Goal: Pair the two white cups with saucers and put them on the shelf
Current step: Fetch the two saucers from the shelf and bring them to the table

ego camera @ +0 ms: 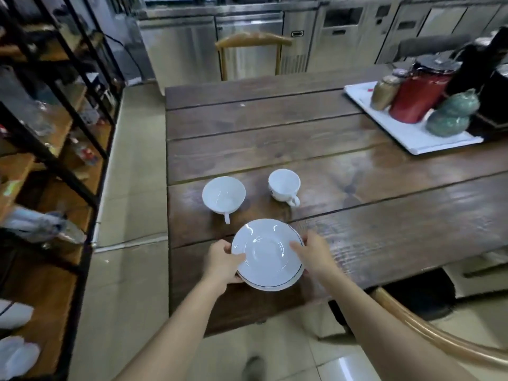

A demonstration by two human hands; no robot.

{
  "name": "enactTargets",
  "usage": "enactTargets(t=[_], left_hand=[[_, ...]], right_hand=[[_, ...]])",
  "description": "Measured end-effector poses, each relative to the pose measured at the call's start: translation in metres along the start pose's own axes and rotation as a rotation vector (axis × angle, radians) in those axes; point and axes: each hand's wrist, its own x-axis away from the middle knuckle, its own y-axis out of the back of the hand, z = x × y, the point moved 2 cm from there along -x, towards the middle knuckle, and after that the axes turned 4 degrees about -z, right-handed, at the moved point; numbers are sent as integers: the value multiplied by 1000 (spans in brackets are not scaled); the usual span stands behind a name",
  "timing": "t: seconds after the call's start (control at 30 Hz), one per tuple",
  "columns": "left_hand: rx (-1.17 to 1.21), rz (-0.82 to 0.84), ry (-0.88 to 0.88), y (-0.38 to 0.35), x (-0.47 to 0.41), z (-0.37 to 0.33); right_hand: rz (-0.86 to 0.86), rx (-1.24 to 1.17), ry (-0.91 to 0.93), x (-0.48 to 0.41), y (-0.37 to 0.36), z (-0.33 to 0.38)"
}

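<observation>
Two white saucers lie stacked near the front edge of the dark wooden table; the lower one's dark rim line shows under the top one. My left hand grips the stack's left rim, thumb on top. My right hand holds the right rim, fingers over the top saucer. Behind them stand two white cups upright and apart: a wide cup on the left, handle toward me, and a smaller cup on the right. The black-framed wooden shelf runs along the left.
A white tray at the table's far right carries a red canister, a gold jar and a green gourd bottle. One wooden chair stands behind the table, another chair back at lower right. The shelf holds glassware and wrapped items.
</observation>
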Motion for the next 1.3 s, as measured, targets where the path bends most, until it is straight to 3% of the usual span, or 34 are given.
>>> enactTargets(t=[0.37, 0.57, 0.67, 0.83, 0.93, 1.1, 1.3], left_hand=[[-116, -57, -58, -12, -24, 13], [-594, -72, -155, -12, -21, 5], [-715, -90, -218, -13, -21, 4], [-744, -111, -195, -14, -23, 1], [-696, -111, -173, -13, -23, 1], [-620, -70, -258, -16, -21, -17], [-467, 21, -384, -61, -5, -55]], right_hand=[[36, 203, 30, -26, -4, -5], [-8, 428, 162, -28, -1, 1], [-101, 458, 170, -30, 0, 4], [-23, 581, 171, -35, -3, 5], [-19, 526, 170, -34, -3, 9], [-185, 281, 301, -31, 19, 7], [-348, -134, 192, -46, 69, -8]])
